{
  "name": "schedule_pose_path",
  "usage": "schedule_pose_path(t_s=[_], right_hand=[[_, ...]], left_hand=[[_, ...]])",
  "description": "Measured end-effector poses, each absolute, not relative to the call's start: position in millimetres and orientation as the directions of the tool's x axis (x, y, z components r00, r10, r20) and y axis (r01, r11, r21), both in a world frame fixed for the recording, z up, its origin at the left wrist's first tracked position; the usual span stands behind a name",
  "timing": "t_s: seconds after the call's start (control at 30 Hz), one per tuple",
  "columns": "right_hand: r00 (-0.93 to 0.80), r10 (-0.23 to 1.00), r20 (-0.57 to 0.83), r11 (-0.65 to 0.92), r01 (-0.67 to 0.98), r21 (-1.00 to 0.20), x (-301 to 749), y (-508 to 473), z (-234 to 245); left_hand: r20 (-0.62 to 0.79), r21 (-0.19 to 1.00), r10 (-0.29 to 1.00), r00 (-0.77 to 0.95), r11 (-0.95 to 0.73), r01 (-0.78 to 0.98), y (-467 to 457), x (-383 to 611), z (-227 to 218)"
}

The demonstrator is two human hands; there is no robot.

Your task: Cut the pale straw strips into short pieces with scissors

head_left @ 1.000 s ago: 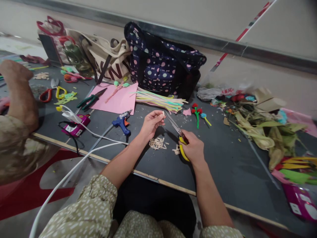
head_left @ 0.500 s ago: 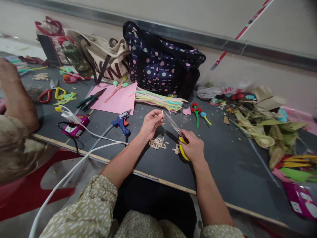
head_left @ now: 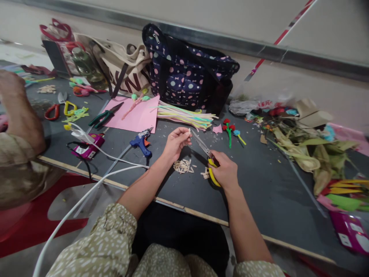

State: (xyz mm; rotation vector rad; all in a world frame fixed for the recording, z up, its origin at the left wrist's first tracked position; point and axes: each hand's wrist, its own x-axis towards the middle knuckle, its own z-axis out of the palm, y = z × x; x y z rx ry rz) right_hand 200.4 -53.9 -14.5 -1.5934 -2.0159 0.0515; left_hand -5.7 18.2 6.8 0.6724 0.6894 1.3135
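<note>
Between thumb and fingertips, my left hand pinches a small pale piece, mostly covered by the fingers. My right hand is closed around the yellow handles of a pair of scissors. The blades point up and left, their tips close to the pale piece; whether they touch it I cannot tell. Below my left hand lies a pile of small pale slivers on the dark table. A smaller heap of pale bits sits beside the scissor handles, partly hidden by my right hand.
A blue glue gun lies left of my hand, near a purple power strip with a white cord. Pink paper, pipe cleaners and a navy bag are behind. Dried husks lie right. Another person's arm rests left.
My hands, the pale piece and the scissors keep nearly the same place. At the far left, the other person's hand has shifted slightly down.
</note>
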Motion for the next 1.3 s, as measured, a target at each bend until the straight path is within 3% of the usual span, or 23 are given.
schedule_pose_path(t_s=[0.6, 1.3], right_hand=[[-0.147, 0.893, 0.425, 0.288, 0.913, -0.29, 202.4, -53.6, -15.8], [-0.133, 0.87, 0.475, 0.277, 0.929, -0.247, 196.4, -54.2, -18.2]], left_hand=[[-0.085, 0.797, 0.993, 0.086, 0.12, -0.591, 19.7, -4.8, 2.5], [-0.191, 0.716, 0.964, 0.184, 0.265, -0.646, 14.3, -2.7, 7.9]])
